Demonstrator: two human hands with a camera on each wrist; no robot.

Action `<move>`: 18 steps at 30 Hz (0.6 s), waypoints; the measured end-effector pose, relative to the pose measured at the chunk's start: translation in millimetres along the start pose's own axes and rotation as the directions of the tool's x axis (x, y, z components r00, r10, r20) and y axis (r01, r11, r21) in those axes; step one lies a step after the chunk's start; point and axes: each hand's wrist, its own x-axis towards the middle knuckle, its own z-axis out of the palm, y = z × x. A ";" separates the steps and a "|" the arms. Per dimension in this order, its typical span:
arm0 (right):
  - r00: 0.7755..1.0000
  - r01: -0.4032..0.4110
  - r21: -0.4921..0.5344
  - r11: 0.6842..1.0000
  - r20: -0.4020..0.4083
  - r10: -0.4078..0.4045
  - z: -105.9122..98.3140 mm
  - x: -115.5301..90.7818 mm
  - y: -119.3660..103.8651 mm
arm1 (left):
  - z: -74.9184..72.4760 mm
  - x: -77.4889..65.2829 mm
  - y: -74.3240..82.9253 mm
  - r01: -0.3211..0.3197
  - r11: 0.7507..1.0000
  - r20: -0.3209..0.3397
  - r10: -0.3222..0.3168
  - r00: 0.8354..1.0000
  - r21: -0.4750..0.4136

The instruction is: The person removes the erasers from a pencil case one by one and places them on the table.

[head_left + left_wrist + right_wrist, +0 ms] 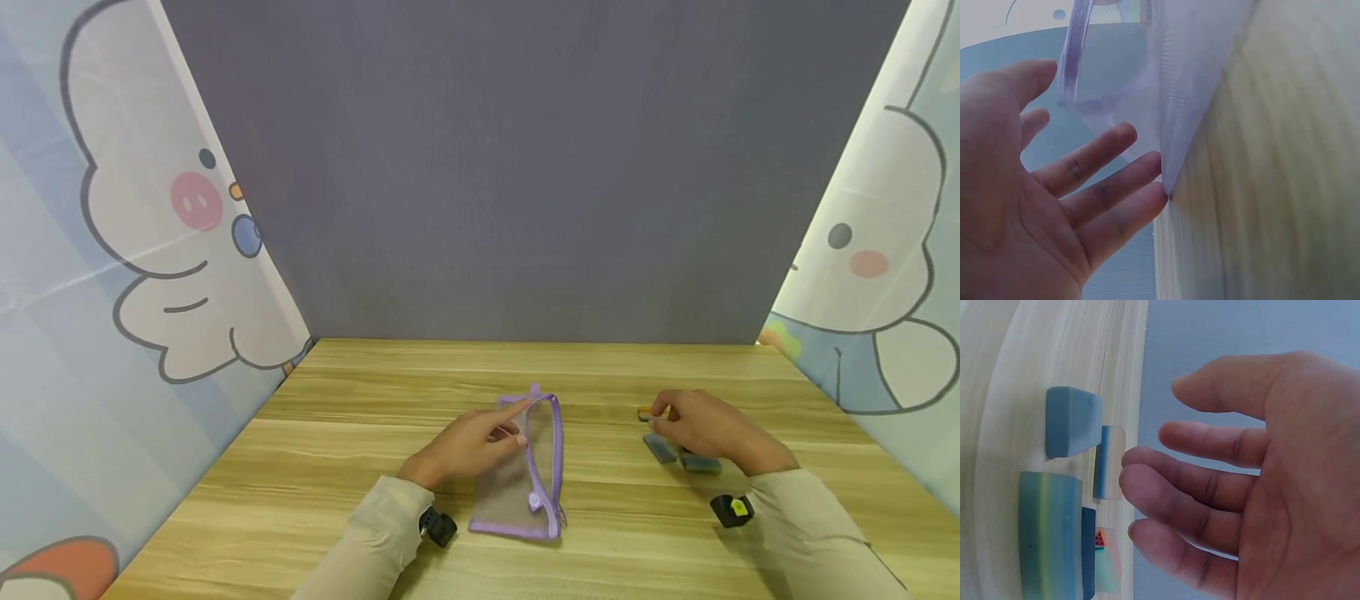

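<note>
A mesh zipper pouch (pixel 504 498) with purple trim lies on the wooden table, its zipped edge gaping along the right side. My left hand (pixel 468 446) reaches over it, index finger stretched toward its top edge. In the left wrist view, fingertips of that hand (pixel 1085 181) touch the mesh. My right hand (pixel 708 427) hovers just above several small eraser-like blocks, fingers loosely bent and holding nothing. A plain blue-grey block (pixel 1072 422), a striped blue-green block (pixel 1050 537), a blue-and-tan block (pixel 1110 462) and one with a watermelon picture (pixel 1108 559) show beyond the fingers (pixel 1147 478).
The wooden table (pixel 360 425) runs back to a dark grey panel (pixel 495 175). Cartoon-printed cloths hang at both sides, one at the left (pixel 60 350) and one at the right (pixel 892 367). A purple zipper pull (pixel 535 502) sits near the pouch's lower right.
</note>
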 end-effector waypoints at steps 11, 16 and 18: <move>1.000 -0.008 0.002 1.000 -0.016 0.008 1.0 -0.1 0.2 | 1.5 1.3 -2.3 0.019 1.000 -0.014 -0.019 1.000 0.001; 1.000 -0.006 -0.004 1.000 -0.026 0.006 0.3 -0.3 -0.5 | 2.0 1.0 -2.1 0.037 0.999 0.003 -0.037 0.999 -0.005; 1.000 -0.008 -0.005 1.000 -0.026 0.008 0.0 -0.1 -0.7 | 2.1 0.8 -2.0 0.047 0.999 0.014 -0.047 0.999 0.001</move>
